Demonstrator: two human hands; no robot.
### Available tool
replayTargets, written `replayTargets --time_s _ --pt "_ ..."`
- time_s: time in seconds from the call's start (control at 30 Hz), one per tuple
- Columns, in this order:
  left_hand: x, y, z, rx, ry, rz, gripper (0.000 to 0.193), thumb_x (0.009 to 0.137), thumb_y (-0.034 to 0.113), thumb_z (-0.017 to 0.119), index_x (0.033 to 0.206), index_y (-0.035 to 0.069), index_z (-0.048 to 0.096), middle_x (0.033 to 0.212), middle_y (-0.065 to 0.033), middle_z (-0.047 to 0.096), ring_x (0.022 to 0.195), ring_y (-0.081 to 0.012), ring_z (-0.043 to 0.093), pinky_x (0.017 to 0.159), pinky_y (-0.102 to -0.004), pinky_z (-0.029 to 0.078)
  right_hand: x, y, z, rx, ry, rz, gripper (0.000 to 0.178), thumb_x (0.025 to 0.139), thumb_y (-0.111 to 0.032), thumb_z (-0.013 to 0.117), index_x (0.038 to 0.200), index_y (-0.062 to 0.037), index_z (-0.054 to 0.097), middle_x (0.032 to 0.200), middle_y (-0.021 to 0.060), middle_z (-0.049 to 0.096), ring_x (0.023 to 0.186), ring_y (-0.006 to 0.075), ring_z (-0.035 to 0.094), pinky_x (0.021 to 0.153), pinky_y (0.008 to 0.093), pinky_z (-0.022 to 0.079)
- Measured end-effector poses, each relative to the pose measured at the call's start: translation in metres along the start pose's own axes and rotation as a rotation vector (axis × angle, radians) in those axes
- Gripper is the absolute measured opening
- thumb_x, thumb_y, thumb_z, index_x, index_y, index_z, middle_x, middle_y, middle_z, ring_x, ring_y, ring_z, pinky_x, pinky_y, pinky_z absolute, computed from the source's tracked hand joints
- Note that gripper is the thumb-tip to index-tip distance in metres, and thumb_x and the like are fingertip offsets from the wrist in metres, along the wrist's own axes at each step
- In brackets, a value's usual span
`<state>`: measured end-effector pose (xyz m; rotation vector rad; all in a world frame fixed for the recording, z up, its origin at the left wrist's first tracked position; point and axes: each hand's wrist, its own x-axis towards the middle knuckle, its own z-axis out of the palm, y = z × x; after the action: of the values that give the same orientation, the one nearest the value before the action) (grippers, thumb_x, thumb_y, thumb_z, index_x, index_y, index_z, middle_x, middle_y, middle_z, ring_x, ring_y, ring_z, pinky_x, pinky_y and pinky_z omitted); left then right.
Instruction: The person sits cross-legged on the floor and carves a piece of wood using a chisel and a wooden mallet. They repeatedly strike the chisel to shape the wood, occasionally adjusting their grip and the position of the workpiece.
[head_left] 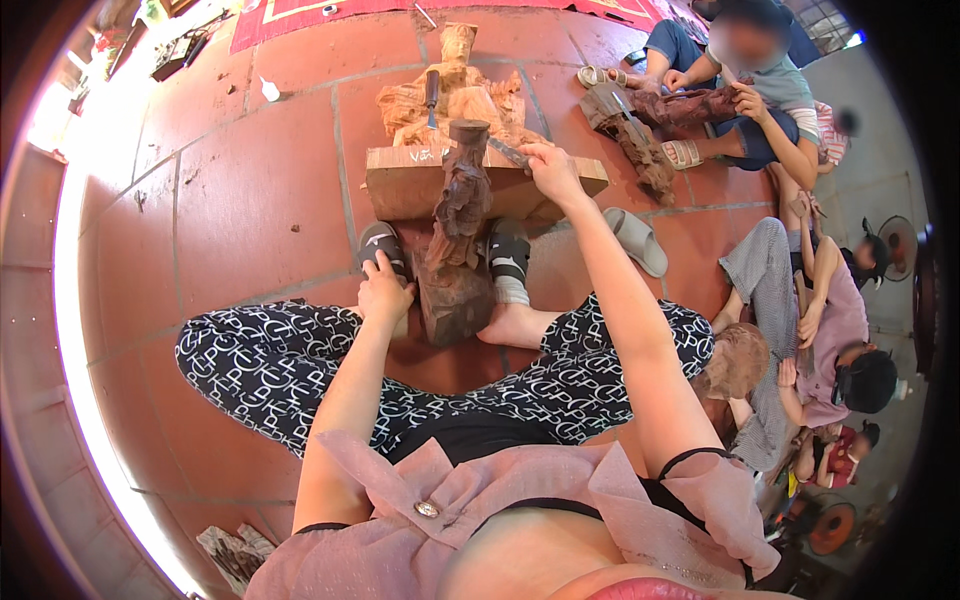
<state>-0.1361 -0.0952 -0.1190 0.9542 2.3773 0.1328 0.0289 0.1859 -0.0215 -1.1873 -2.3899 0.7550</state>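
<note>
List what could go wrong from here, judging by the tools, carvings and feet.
The flat tool in the right hand points at the dark carving; a slip might gouge it.

The left hand is by a slipper, seemingly not bracing that carving, which could tip onto a foot.

The black-handled tool by the pale carving looks loose and might fall if knocked.

Open on the left across the tiled floor (250, 200) to the white bottle (270, 90). Blocked ahead by the dark carving (463, 205), standing between the feet (508, 325), then by the wooden block (400, 190) and the pale carving (458, 82) beyond. Obstructed on the right by grey slippers (640, 245) and, farther, a seated person's (775, 85) wood piece (640, 150). Bounded nearest by patterned trousers (260, 365).
</note>
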Motion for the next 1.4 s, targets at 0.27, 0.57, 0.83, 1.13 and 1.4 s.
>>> replayTargets --time_s 0.27,0.57,0.83,1.13,1.4 --pt "0.001 0.002 -0.001 -0.016 -0.036 -0.021 0.097 0.077 0.036 0.077 0.151 0.009 0.019 0.138 -0.0203 0.036 0.107 -0.0394 0.060 0.089 -0.0441 0.052 0.017 -0.015 0.003 -0.122 0.081 0.017 0.019 0.081 -0.017 0.061 0.091 -0.0072 0.074 0.088 0.0180 0.070 0.087 0.0336 0.067 0.080 0.0429 0.052" --pt "0.008 0.006 -0.011 -0.081 -0.065 -0.050 0.105 0.070 0.028 0.079 0.153 0.010 0.016 0.135 -0.0231 0.034 0.101 -0.0420 0.062 0.086 -0.0441 0.053 0.082 -0.017 0.038 0.587 -0.005 0.293 0.026 0.075 0.002 0.068 0.100 -0.0047 0.069 0.083 0.0098 0.070 0.060 0.0165 0.066 0.048 0.0318 0.054" --pt "0.007 0.009 -0.013 -0.103 -0.065 -0.021 0.105 0.068 0.023 0.078 0.152 0.010 0.017 0.134 -0.0251 0.034 0.100 -0.0441 0.061 0.085 -0.0451 0.053 0.133 -0.023 0.072 0.102 -0.132 0.263 0.020 0.067 -0.004 0.075 0.086 -0.0094 0.073 0.085 0.0068 0.073 0.077 0.0146 0.068 0.072 0.0301 0.054" --pt "0.011 0.006 -0.008 -0.097 -0.069 -0.055 0.102 0.069 0.023 0.076 0.152 0.012 0.018 0.140 -0.0260 0.032 0.098 -0.0433 0.062 0.084 -0.0446 0.054 0.147 -0.037 0.086 -0.208 -0.239 -0.061 0.022 0.071 -0.021 0.072 0.092 -0.0192 0.077 0.097 0.0052 0.073 0.095 0.0238 0.068 0.083 0.0341 0.054" --pt "0.013 0.019 -0.017 -0.037 -0.128 -0.063 0.105 0.070 0.027 0.077 0.153 0.014 0.014 0.137 -0.0228 0.031 0.100 -0.0410 0.063 0.085 -0.0442 0.054 0.165 -0.049 0.104 0.100 -0.525 0.061 0.024 0.075 -0.015 0.075 0.098 -0.0087 0.076 0.086 0.0071 0.074 0.070 0.0157 0.067 0.064 0.0302 0.053"
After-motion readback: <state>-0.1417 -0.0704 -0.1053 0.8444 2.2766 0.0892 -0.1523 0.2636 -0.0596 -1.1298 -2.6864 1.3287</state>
